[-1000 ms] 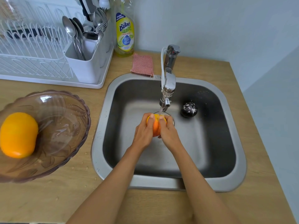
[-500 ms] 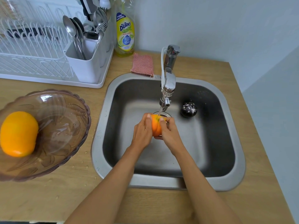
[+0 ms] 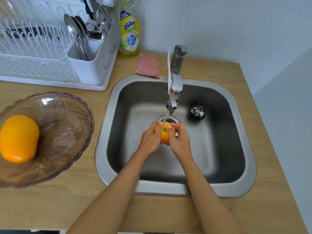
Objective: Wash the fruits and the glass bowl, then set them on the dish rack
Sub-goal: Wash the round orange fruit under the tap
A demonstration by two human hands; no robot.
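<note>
Worktop (image 3: 50,208) carries sink (image 3: 108,149) and glass bowl (image 3: 67,132) containing one orange fruit (image 3: 18,138), while left hand (image 3: 150,141) and right hand (image 3: 179,142) grip second orange fruit (image 3: 165,134) under tap (image 3: 175,88) stream.

The scene is evenly lit by soft daylight; faint shadows are cast in the sink (image 3: 108,132). Highlights are caught on the faucet (image 3: 177,83). Edges are bent by wide-angle distortion.
</note>
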